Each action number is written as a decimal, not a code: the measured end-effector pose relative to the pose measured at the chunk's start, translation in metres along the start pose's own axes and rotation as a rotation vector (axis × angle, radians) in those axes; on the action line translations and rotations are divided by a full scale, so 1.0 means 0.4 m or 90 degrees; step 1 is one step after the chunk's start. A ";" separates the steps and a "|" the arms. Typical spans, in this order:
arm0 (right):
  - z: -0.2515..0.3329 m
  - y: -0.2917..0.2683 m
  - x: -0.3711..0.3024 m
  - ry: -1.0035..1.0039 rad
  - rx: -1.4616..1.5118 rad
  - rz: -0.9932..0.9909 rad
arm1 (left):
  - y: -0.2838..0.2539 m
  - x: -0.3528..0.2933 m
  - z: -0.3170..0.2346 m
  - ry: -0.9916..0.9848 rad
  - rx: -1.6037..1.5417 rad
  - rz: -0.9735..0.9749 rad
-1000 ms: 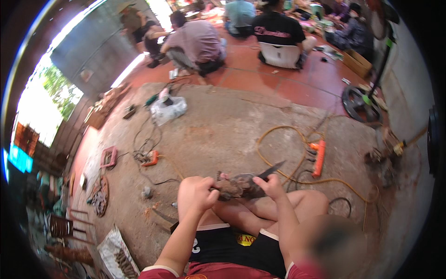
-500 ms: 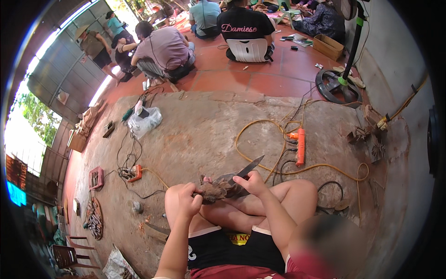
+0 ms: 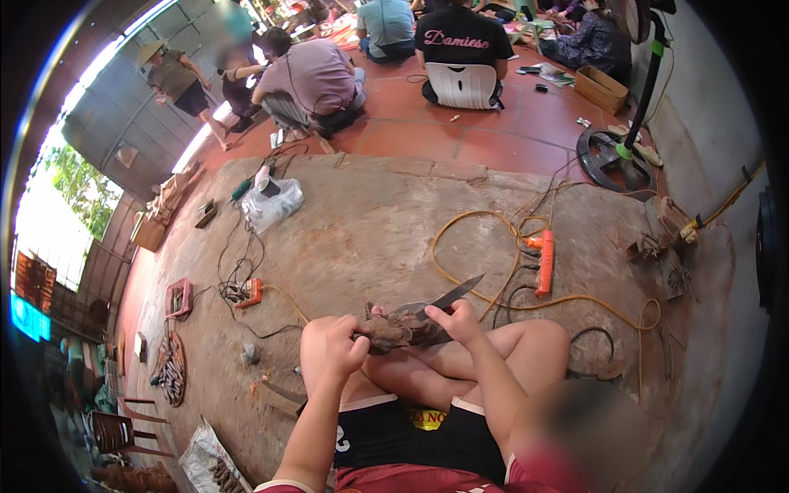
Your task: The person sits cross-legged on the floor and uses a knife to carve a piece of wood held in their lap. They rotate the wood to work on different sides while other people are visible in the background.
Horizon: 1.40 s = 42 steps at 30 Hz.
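My left hand is closed on one end of a rough, brown, fibrous lump, which looks like a piece of root or wood. It is held over my crossed legs. My right hand grips a knife with a broad dark blade at the lump's right end. The blade's tip points up and to the right, away from me. The knife's handle and the exact contact between blade and lump are hidden. A second curved blade lies on the floor left of my legs.
An orange power strip with a looping yellow cord lies ahead right; another orange socket block is at left. Nearby are a plastic bag, a pink basket and a sack. Several people sit beyond, near a fan stand.
The view has shifted, so the surroundings sit slightly lower and farther right in the picture. Both hands keep their hold on the lump and the knife, with little visible movement.
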State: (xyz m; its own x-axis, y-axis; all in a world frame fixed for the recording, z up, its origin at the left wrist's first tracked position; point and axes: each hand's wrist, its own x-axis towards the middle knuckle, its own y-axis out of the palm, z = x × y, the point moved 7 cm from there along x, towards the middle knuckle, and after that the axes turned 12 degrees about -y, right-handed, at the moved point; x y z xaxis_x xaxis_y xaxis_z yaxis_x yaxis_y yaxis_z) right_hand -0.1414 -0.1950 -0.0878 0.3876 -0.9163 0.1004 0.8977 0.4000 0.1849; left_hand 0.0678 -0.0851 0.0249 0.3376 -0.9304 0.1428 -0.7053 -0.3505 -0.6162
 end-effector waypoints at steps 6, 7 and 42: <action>-0.009 -0.017 0.002 -0.022 0.055 -0.003 | 0.001 0.004 -0.008 -0.001 0.011 0.010; -0.007 -0.013 0.002 -0.017 0.054 -0.003 | 0.003 0.006 -0.007 0.002 0.012 0.013; -0.033 0.066 -0.039 0.039 0.036 0.037 | 0.030 0.021 -0.010 -0.020 -0.008 0.013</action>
State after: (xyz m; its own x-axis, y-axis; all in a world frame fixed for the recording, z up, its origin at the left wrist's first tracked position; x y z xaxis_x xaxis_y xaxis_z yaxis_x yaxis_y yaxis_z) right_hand -0.1210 -0.1704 -0.0974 0.4524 -0.8902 0.0537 0.8604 0.4515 0.2362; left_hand 0.0597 -0.0978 0.0216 0.3421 -0.9337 0.1055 -0.7200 -0.3326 -0.6091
